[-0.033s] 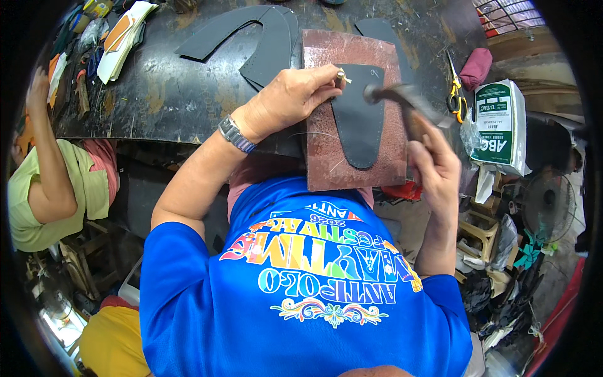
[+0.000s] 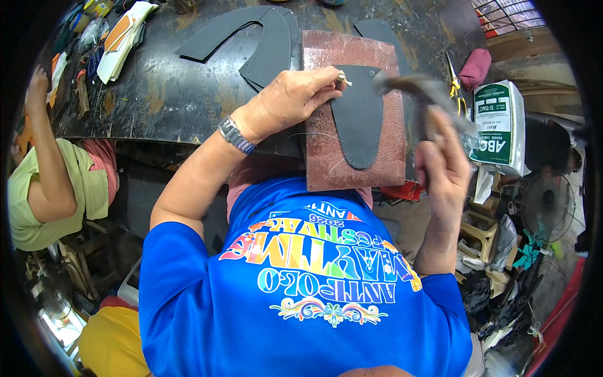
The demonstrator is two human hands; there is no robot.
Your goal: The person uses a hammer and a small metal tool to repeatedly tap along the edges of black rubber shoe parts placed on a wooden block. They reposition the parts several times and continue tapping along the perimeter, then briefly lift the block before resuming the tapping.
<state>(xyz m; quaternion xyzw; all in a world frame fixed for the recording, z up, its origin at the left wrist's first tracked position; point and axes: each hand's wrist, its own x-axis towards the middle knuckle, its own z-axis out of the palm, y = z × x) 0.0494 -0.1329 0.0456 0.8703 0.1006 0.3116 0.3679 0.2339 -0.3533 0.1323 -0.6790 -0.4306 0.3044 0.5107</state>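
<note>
My left hand (image 2: 295,94) pinches a small slim tool (image 2: 342,78) with a pale tie at its top; its lower end is hidden by my fingers. That tool stands at the left edge of a black tapered cut piece (image 2: 358,129), which has a line of small holes along its border. Under the piece lies a reddish-brown board (image 2: 391,163), its near end reaching past the table edge over my lap. Closed around a handle, my right hand (image 2: 445,164) holds a hammer (image 2: 411,85), blurred by motion, its head above the board to the right of the tool.
Black curved pieces (image 2: 276,38) lie on the dark table (image 2: 169,94) beyond the board. Yellow-handled scissors (image 2: 457,94), a maroon pouch (image 2: 475,69) and a green-and-white bag (image 2: 502,125) sit at right. At left, papers (image 2: 122,47) lie near another person (image 2: 47,182) in pale green.
The hammer and my right hand have moved slightly to the right, away from the small tool. My left hand stays in nearly the same place.
</note>
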